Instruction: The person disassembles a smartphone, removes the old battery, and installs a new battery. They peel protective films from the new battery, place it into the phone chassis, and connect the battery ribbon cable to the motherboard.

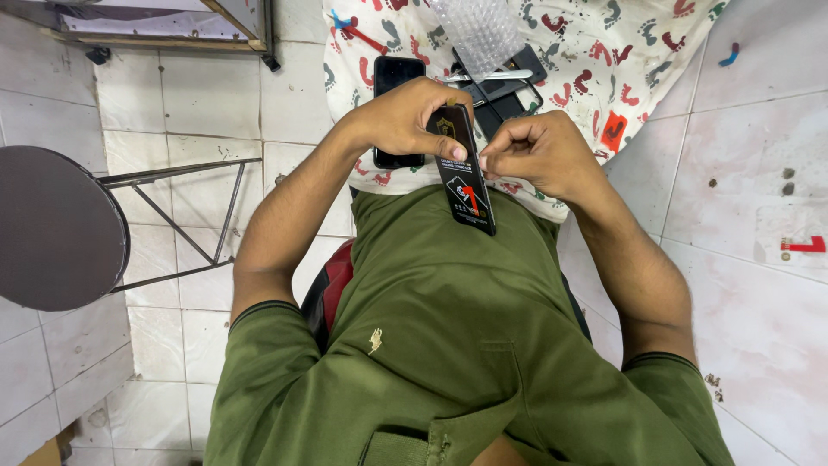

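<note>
My left hand (pixel 405 116) grips the top end of a flat black packet (pixel 464 173), fingers wrapped over its upper edge, closed firm on it. My right hand (pixel 539 154) pinches the packet's side edge near the middle, thumb and fingertips narrow, nails at the seam. The packet hangs tilted over my lap, lower end resting against my green shirt (pixel 448 328), approx. upright w/ its printed face and red arrow toward me. Step in hand, by my judgement: opening the packet, i.e. working the side seam or flap loose. Next move likely calls for a steady hold w/ the left while the right gets a nail under the edge and peels w/o bending the flat contents. Behind my hands, on a white cloth (pixel 604 52) printed w/ footprints, lies a dark phone (pixel 392 73), partly hidden by my left hand. Further back: a piece of bubble wrap (pixel 479 30) over more dark flat items, type not clear. A round grey stool (pixel 52 229) stands on the tile floor (pixel 181 95) at left.
</note>
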